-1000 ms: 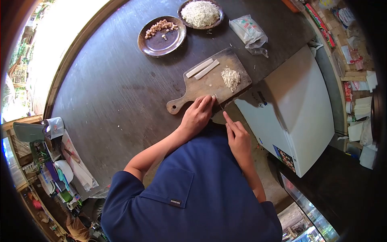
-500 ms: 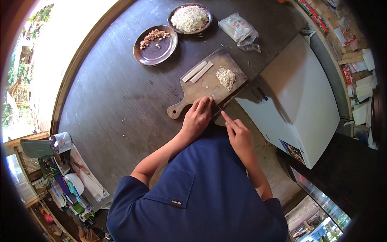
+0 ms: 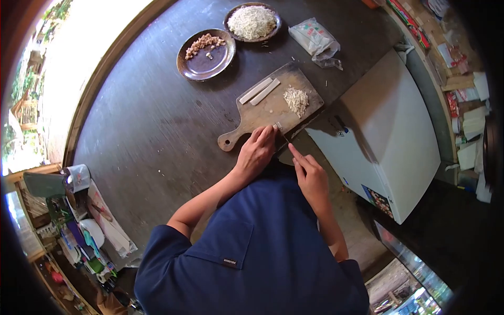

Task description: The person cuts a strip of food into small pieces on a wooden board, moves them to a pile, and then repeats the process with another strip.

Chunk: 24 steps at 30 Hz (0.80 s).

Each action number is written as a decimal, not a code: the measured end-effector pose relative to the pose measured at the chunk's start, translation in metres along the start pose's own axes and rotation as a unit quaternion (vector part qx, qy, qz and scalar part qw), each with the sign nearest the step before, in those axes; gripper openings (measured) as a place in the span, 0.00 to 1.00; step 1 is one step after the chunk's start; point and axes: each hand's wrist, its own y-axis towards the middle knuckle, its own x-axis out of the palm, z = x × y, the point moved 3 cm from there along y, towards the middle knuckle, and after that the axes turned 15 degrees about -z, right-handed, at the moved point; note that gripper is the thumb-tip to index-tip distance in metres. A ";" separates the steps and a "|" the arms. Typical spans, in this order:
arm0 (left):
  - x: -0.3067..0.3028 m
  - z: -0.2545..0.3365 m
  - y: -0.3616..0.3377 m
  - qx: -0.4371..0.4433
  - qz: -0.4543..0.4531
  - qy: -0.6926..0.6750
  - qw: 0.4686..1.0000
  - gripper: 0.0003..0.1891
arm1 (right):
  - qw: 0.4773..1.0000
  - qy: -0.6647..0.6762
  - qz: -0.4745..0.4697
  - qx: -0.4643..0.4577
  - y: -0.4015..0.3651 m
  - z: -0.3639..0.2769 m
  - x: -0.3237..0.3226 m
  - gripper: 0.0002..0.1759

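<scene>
A wooden cutting board (image 3: 268, 107) with a round handle lies on the dark table (image 3: 157, 126). On it are two pale strips (image 3: 260, 91) and a small heap of thin cut slivers (image 3: 296, 100). My left hand (image 3: 255, 153) presses a small pale piece against the board's near edge. My right hand (image 3: 311, 177) grips a knife (image 3: 284, 137), forefinger stretched along its back, the blade right beside my left fingertips.
A dark plate with brown chunks (image 3: 206, 47) and a plate of pale shreds (image 3: 252, 22) stand at the far side, a plastic bag (image 3: 317, 39) to their right. A white chest appliance (image 3: 386, 131) stands at the right. Cluttered shelves (image 3: 73, 220) are at lower left.
Both hands stay at the board's near edge with the knife beside the left fingertips. Only the head view has shifted slightly.
</scene>
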 end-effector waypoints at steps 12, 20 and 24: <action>-0.001 0.000 -0.001 0.004 0.026 -0.004 1.000 0.25 | 0.999 0.004 0.002 -0.044 0.027 -0.001 0.001 0.27; -0.004 0.002 0.000 -0.018 0.057 -0.040 0.997 0.21 | 1.000 -0.014 -0.014 -0.017 0.019 0.001 0.004 0.28; -0.003 0.003 -0.001 -0.014 0.065 -0.044 0.997 0.21 | 0.998 0.008 -0.015 -0.053 0.040 -0.003 0.006 0.27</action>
